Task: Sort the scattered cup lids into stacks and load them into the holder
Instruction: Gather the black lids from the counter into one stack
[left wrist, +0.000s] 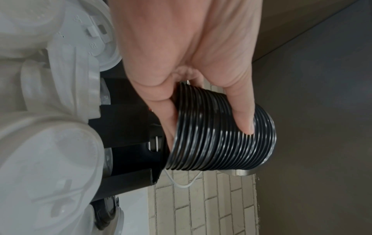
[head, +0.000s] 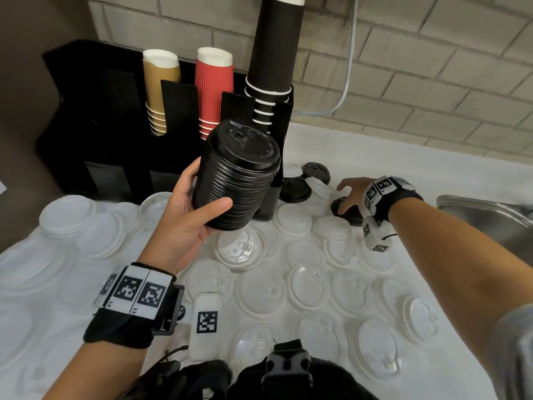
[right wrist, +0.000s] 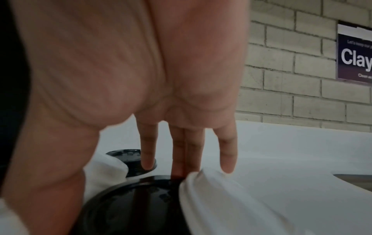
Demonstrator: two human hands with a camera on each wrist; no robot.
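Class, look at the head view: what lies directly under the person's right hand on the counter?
A black lid lies under the right hand, fingers reaching down to it. A clear lid overlaps its edge. Whether more black lids sit beneath it cannot be seen; the hand covers it.

Tall stacks of tan paper cups point(head: 160, 82), red ribbed paper cups point(head: 212, 85) and black paper cups point(head: 274, 53) stand by the pale brick wall point(head: 432, 67). A white cord point(head: 347, 76) hangs down it. A shiny metal sink point(head: 490, 215) sits at the right.

Black wrist straps point(head: 121, 327), white square-coded tags point(head: 135, 293); grey right sleeve point(head: 516, 350).
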